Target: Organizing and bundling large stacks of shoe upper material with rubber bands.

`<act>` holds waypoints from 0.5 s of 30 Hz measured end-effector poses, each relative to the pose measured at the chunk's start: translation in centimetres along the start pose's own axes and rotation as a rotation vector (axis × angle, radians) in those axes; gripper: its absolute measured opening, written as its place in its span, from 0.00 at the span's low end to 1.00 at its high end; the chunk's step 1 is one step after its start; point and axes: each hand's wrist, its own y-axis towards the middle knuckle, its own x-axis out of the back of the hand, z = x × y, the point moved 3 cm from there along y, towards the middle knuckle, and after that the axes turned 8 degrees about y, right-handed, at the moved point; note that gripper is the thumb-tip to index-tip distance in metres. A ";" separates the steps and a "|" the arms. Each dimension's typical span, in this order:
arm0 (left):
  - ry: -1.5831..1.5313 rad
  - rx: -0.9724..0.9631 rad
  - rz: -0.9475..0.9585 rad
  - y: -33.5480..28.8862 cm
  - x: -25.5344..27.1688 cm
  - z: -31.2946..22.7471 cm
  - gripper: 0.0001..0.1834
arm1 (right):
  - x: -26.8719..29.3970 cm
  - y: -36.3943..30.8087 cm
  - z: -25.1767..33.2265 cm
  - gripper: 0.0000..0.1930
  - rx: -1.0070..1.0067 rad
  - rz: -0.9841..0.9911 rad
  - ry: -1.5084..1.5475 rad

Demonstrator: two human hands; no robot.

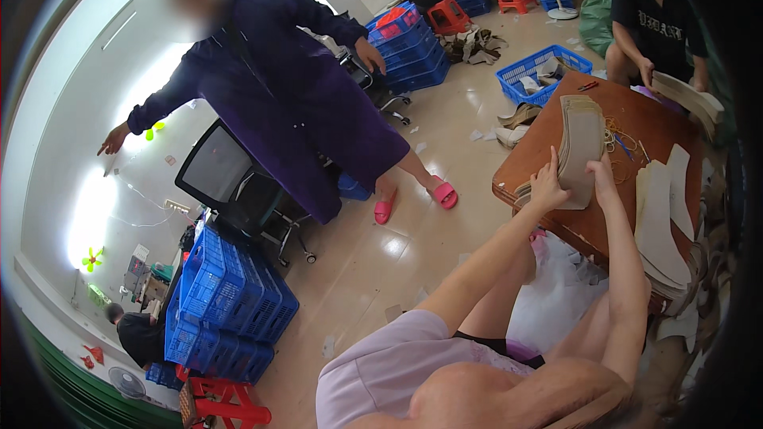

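Observation:
Both of my hands are on a thick stack of curved beige cut pieces [582,139], standing tilted over the brown table [524,163]. My left hand [548,183] presses its left side, with the fingers pointing up along the edge. At the lower right edge, my right hand [602,177] grips the same stack. More curved pale pieces [658,226] lie piled on the table to the right. Loose yellowish rubber bands [616,131] and a blue pen-like tool [622,147] are just beyond my right hand. Small red-handled snippers [588,86] rest near the far edge.
Across the table, a seated co-worker [656,32] holds a similar bundle [690,102]. Another person [270,71] stands at left with arms spread. A blue crate [540,71] sits on the floor beyond the table; stacked blue crates [226,294] and a red stool [226,403] are at lower left.

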 end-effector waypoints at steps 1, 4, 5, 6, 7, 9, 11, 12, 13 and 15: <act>0.011 0.001 -0.023 0.0 0.1 0.4 0.66 | -0.8 -0.2 0.5 0.30 0.011 0.010 0.020; 0.023 0.003 -0.060 -0.1 -0.2 0.4 0.66 | -1.3 -0.9 1.3 0.32 -0.017 -0.035 0.069; 0.022 0.001 -0.057 -0.1 -0.4 0.3 0.66 | -1.2 -1.0 1.3 0.32 -0.018 -0.039 0.068; -0.012 -0.010 -0.060 -0.1 -0.4 0.5 0.66 | -1.3 -1.0 1.5 0.33 -0.016 -0.013 0.066; -0.045 -0.021 -0.063 -0.1 -0.4 0.7 0.66 | -1.5 -1.0 1.7 0.34 -0.015 0.014 0.063; -0.080 -0.031 -0.024 -0.1 -0.1 1.2 0.66 | -1.7 -1.2 1.9 0.34 -0.015 0.020 0.060; -0.117 -0.041 0.022 -0.3 0.3 1.3 0.66 | -1.6 -1.2 1.8 0.34 -0.019 0.019 0.055; 0.023 0.032 0.140 -0.8 0.5 1.2 0.63 | -0.9 -1.1 1.2 0.33 -0.026 0.009 0.056; 0.162 0.102 0.254 -1.2 0.6 1.4 0.59 | -0.2 -1.2 0.8 0.33 -0.031 0.000 0.053; 0.275 0.121 0.337 -1.3 1.1 2.0 0.44 | 0.5 -0.4 -0.6 0.31 -0.048 0.010 0.087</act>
